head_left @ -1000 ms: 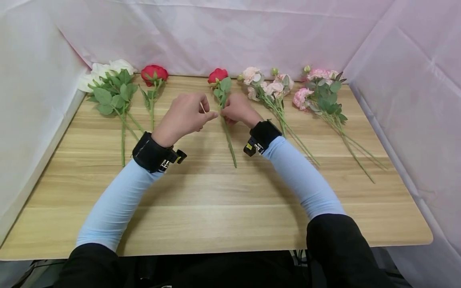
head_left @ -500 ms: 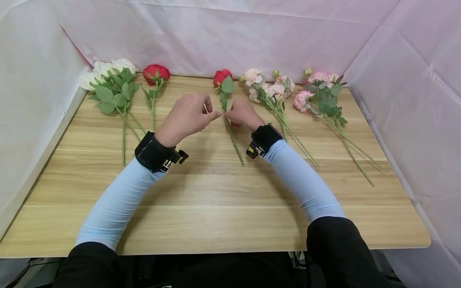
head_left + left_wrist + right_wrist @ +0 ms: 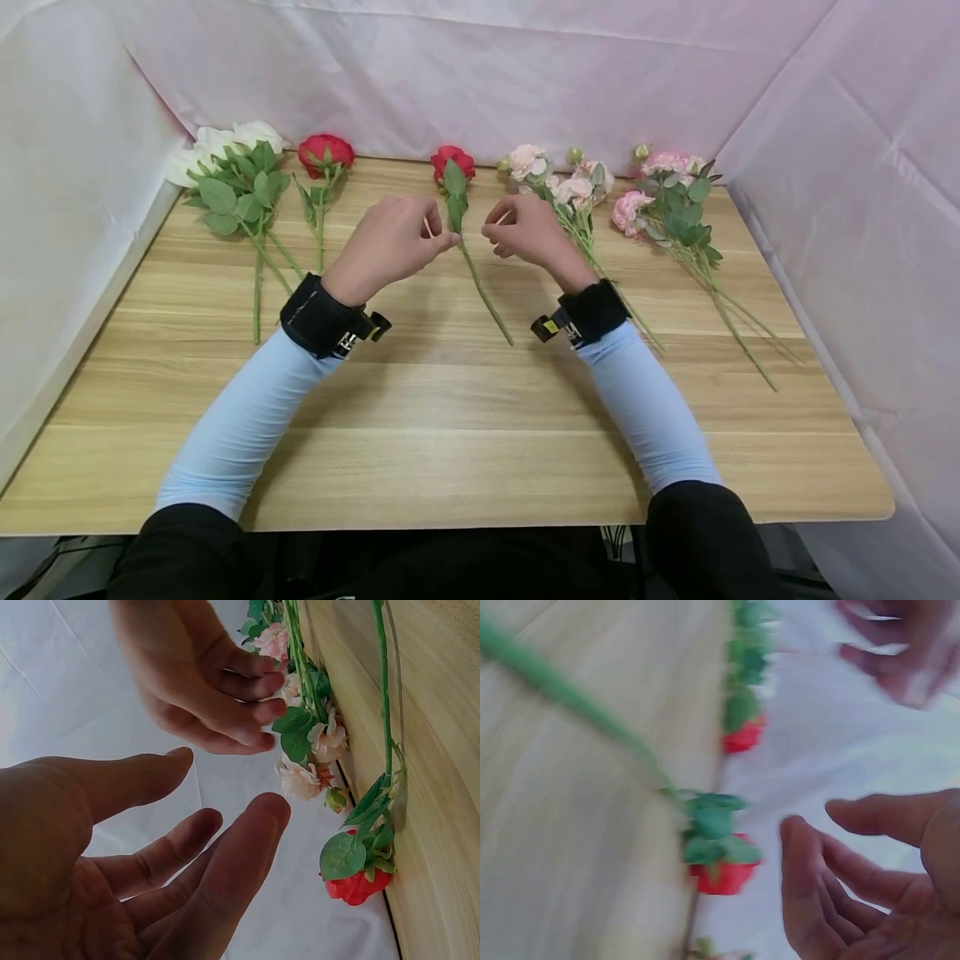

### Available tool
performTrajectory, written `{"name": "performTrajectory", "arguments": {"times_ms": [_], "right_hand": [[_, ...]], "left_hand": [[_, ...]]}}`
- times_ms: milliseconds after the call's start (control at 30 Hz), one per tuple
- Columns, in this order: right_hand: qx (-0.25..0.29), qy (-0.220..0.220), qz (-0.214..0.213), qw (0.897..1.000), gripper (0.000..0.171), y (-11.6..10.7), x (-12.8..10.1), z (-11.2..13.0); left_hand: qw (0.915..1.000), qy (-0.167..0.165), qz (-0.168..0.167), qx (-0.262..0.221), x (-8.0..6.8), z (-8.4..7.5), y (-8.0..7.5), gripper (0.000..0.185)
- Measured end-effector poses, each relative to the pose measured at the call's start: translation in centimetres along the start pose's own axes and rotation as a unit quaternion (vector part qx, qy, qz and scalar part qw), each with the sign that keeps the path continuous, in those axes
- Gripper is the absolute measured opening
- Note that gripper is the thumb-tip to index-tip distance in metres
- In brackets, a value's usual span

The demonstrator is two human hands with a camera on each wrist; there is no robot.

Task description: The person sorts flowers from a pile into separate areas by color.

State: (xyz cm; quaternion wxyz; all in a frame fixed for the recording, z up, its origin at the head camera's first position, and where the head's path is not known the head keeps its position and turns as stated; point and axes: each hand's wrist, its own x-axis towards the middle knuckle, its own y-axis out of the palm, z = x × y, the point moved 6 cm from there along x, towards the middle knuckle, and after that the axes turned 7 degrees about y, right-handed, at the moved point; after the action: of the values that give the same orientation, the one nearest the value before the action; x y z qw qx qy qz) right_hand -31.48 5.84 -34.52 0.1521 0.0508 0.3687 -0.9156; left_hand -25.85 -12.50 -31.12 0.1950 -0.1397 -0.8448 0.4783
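A red rose (image 3: 453,162) with green leaves and one long stem lies on the table between both hands, its bloom at the far edge. Just left of its stem hovers my left hand (image 3: 395,242); in the left wrist view a gap separates thumb and fingers, with nothing held. My right hand (image 3: 531,232) is to the right of the stem, apart from it, fingers loosely bent and holding nothing. The right wrist view, partly blurred, shows space between that thumb and index finger, beside the same rose (image 3: 724,876).
A second red rose (image 3: 326,155) and white flowers (image 3: 212,150) lie at the left. Pale pink flowers (image 3: 573,190) lie behind and beside the right hand, and darker pink ones (image 3: 632,210) farther right. White cloth (image 3: 465,75) walls off the back and sides of the wooden table (image 3: 450,467).
My right hand has let go of the rose's stem and moved right. The bloom has shifted slightly left, while the stem's lower end has moved right. The left hand has hardly moved.
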Motion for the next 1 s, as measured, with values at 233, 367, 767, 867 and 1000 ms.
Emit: {"name": "performTrajectory", "arguments": {"times_ms": [233, 367, 767, 867, 1000], "right_hand": [[0.028, -0.045, 0.014, 0.999, 0.018, -1.8, -3.3, 1.3], [0.029, -0.05, 0.007, 0.998, 0.014, -2.6, -4.2, 1.5], [0.076, -0.087, -0.019, 0.993, 0.01, -3.6, -4.9, 1.9], [0.072, -0.086, -0.013, 0.994, 0.01, -3.4, -4.9, 2.0], [0.065, -0.09, -0.01, 0.994, 0.009, -3.3, -5.0, 2.2]], "left_hand": [[0.9999, -0.006, 0.011, -0.003, 0.1, -0.2, 0.2, 0.028], [0.9999, -0.001, 0.01, -0.004, 0.1, -0.4, 0.4, 0.028], [0.9965, -0.065, -0.024, 0.046, 0.9, 5.7, -0.1, 0.035], [0.9829, -0.107, -0.09, 0.12, 0.5, 9.1, -1.0, 0.039], [0.963, -0.181, -0.098, 0.174, -0.3, 12.8, -1.6, 0.034]]}}
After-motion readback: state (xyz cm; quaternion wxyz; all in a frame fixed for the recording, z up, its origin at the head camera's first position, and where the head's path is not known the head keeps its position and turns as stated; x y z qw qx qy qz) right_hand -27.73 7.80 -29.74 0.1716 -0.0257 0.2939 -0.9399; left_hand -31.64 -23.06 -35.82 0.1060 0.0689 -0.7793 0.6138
